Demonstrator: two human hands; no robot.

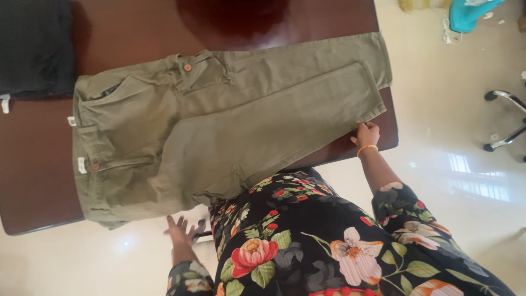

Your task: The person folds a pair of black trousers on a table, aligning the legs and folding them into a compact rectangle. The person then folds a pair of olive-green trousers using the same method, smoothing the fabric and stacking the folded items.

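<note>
Floral black cloth fills the near edge of the view: the person's garment (329, 241), printed with red, pink and white blooms and green leaves, with both sleeves coming forward from it. The left hand (179, 231) hangs low by the near rim of the surface (33, 181), fingers spread wide and holding nothing, just beneath the seat of the trousers where the cloth droops over the edge. The right hand (367, 133), with an orange bangle (367, 148) at the wrist, reaches out to the hem of the nearer trouser leg; its fingers are closed narrow on the corner of that hem, right at the surface's right end.

The olive green trousers (219, 126) lie flat across the dark brown wooden surface, waistband to the left, both legs running off to the right, one leg lying just beside and partly over the other. A small button shows at the waist and another at a pocket.

Farther off, a dark folded cloth (35, 46) sits on the far left corner of the surface, apart from the trousers. Beyond the right end, on the pale glossy floor (466, 164), stands the wheeled base of a chair (507, 120), and a turquoise object (471, 13) lies near the far wall.
</note>
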